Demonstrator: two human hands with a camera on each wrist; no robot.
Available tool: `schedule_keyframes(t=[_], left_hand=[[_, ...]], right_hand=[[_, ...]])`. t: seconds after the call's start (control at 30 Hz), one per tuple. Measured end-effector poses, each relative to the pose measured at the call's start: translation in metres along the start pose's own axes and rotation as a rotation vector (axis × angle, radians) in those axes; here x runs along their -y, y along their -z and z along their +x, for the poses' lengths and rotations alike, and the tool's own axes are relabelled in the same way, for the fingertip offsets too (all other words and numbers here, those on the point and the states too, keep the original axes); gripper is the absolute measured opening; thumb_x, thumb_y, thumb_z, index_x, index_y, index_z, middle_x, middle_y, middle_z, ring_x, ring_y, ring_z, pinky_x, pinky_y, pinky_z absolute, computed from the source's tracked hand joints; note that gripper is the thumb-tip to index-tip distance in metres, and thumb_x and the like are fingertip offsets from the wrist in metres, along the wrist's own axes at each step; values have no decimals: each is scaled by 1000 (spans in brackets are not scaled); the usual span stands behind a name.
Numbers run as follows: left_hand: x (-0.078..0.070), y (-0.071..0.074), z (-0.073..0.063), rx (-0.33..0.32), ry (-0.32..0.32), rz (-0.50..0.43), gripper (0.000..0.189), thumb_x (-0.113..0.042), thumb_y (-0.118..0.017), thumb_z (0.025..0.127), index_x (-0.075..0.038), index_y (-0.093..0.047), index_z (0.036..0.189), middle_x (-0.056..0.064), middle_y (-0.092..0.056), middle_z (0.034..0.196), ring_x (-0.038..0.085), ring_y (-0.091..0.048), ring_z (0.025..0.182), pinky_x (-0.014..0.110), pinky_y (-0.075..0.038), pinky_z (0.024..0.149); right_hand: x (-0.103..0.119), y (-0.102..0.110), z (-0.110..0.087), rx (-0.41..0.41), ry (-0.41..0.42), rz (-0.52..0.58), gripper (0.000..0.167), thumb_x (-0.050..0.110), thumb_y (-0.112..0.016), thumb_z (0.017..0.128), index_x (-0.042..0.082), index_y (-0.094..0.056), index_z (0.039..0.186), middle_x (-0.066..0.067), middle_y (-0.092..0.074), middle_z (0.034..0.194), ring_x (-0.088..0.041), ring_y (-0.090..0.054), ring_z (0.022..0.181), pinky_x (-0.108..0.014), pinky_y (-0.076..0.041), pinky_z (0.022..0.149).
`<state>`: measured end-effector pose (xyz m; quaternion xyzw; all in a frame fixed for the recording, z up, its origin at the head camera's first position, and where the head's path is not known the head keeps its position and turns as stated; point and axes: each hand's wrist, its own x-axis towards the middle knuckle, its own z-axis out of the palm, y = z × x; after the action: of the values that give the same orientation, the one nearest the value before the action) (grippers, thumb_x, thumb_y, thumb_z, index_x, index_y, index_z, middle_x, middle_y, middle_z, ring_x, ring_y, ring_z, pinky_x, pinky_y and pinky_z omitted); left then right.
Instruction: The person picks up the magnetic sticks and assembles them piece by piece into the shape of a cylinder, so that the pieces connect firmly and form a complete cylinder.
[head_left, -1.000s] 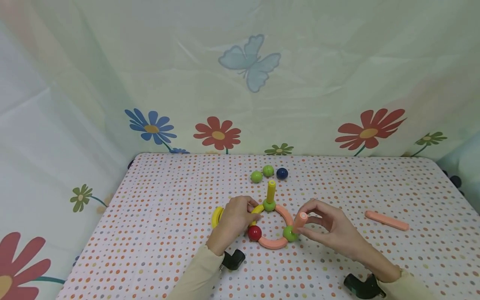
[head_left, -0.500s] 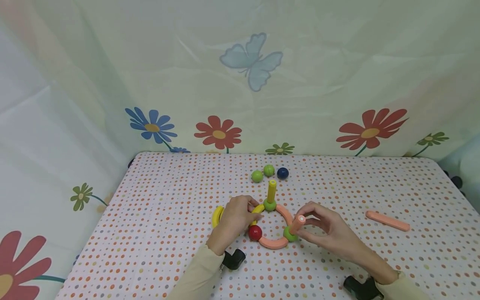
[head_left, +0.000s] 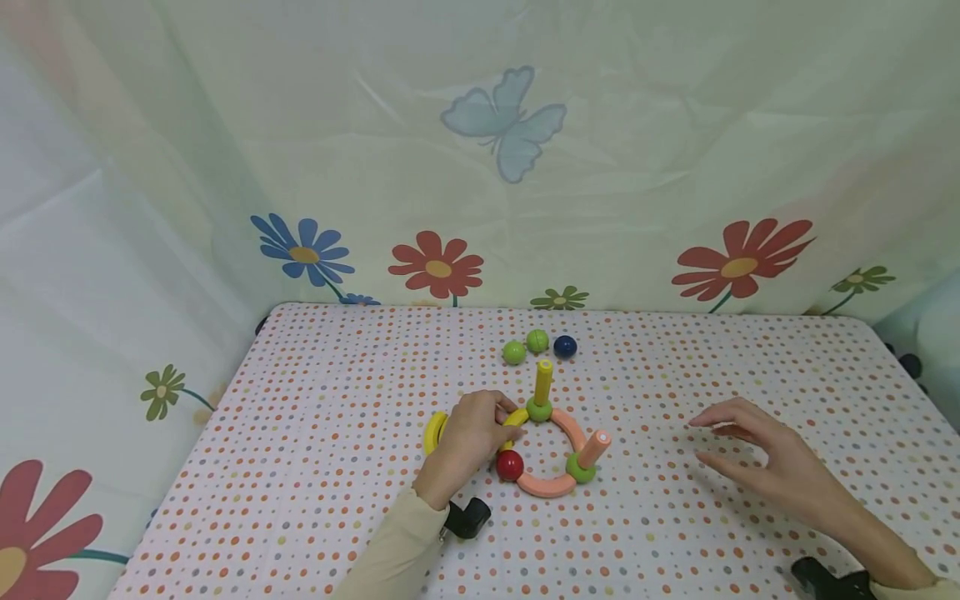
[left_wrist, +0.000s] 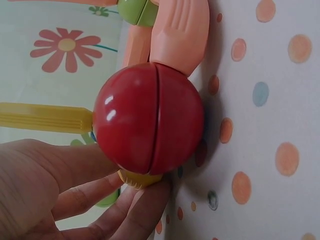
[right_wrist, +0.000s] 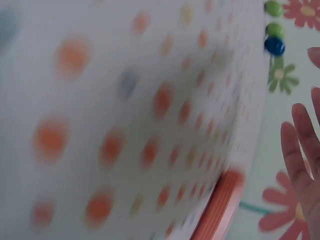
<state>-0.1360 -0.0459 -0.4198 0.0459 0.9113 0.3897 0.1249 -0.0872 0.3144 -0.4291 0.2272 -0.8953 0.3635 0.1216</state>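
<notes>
A ring of curved sticks joined by balls lies on the table in the head view. My left hand (head_left: 471, 433) grips its yellow curved stick (head_left: 514, 418), beside the red ball (left_wrist: 149, 120). Salmon curved sticks (head_left: 546, 487) form the other sides. From the far green ball (head_left: 539, 409) rises a yellow straight stick (head_left: 543, 383); a salmon straight stick (head_left: 595, 448) leans up from the right green ball (head_left: 581, 469). My right hand (head_left: 780, 467) is over the table at the right, fingers spread, holding nothing. Near it, a loose salmon stick (right_wrist: 220, 207) shows in the right wrist view, hidden by the hand in the head view.
Two loose green balls (head_left: 513, 352) and a dark blue ball (head_left: 566, 347) sit beyond the ring. Another yellow curved piece (head_left: 432, 433) lies left of my left hand. A flowered cloth (head_left: 615, 167) hangs behind the dotted table (head_left: 360, 358).
My right hand has let go of the salmon stick on the right green ball and moved right, now covering the loose salmon stick. The left hand keeps its place.
</notes>
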Motion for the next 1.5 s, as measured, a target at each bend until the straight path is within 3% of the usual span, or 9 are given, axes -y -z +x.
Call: schedule_keyframes(t=[0.2, 0.3, 0.5, 0.6, 0.83, 0.93, 1.07, 1.23, 1.5], left_hand=[[2, -1, -1, -3, -9, -18, 24, -9, -86, 87, -2, -76, 106, -1, -60, 79, 8, -52, 62, 20, -41, 54], [2, -1, -1, -5, -15, -23, 24, -9, -86, 87, -1, -75, 107, -1, -59, 78, 9, -51, 60, 20, -40, 53], [2, -1, 0, -4, -8, -13, 24, -9, -87, 86, -2, -76, 106, -1, -60, 79, 9, -53, 63, 21, -42, 55], [1, -1, -1, -4, -5, -16, 25, -9, -87, 87, -2, -76, 107, -1, -60, 80, 9, -53, 63, 21, -42, 55], [1, 0, -2, -6, -1, -22, 25, -9, -87, 87, -2, -75, 108, -1, -61, 80, 9, -53, 60, 21, -42, 53], [1, 0, -2, -1, -4, -25, 25, -9, -86, 87, -2, -75, 108, -1, -61, 80, 9, -53, 59, 21, -42, 53], [1, 0, -2, 2, -7, -29, 24, -8, -86, 87, -1, -75, 108, -1, -61, 80, 8, -53, 59, 20, -42, 53], [1, 0, -1, 1, -11, -25, 24, -9, -86, 87, -2, -75, 107, -2, -62, 81, 8, -53, 60, 20, -42, 54], [1, 0, 0, 3, -14, -28, 24, -9, -86, 87, -2, -76, 107, -2, -62, 80, 8, -54, 61, 20, -42, 54]], right_hand=[[-37, 26, -19, 4, -95, -174, 55, -19, -89, 63, 5, -70, 109, -1, -62, 105, 19, -46, 99, -6, -45, 72], [-53, 35, -24, 12, -191, -258, 50, -12, -90, 67, 3, -70, 110, -12, -62, 106, 22, -37, 94, -12, -45, 64], [-75, 42, -31, 74, -338, -284, 45, -5, -84, 83, -7, -62, 122, -28, -59, 118, 16, -44, 87, -20, -47, 59], [-75, 43, -30, 86, -357, -298, 44, -2, -84, 84, -8, -63, 123, -28, -60, 117, 19, -40, 81, -19, -46, 59], [-64, 44, -14, 176, -372, -325, 37, 2, -84, 85, -13, -66, 113, -21, -67, 99, -10, -59, 75, -23, -48, 58], [-57, 43, -7, 218, -379, -333, 34, 5, -84, 86, -13, -69, 109, -13, -67, 92, -10, -59, 71, -25, -48, 57], [-44, 38, 6, 243, -334, -321, 27, 10, -85, 86, -7, -72, 102, -5, -69, 89, -5, -58, 69, -25, -49, 57], [-16, 23, 32, 181, -227, -256, 24, 10, -86, 85, -2, -71, 98, -3, -70, 88, -4, -60, 70, -25, -51, 57], [74, 10, 92, 15, 69, -120, 39, -3, -94, 71, 7, -70, 101, 5, -68, 90, -2, -61, 79, -19, -56, 71]])
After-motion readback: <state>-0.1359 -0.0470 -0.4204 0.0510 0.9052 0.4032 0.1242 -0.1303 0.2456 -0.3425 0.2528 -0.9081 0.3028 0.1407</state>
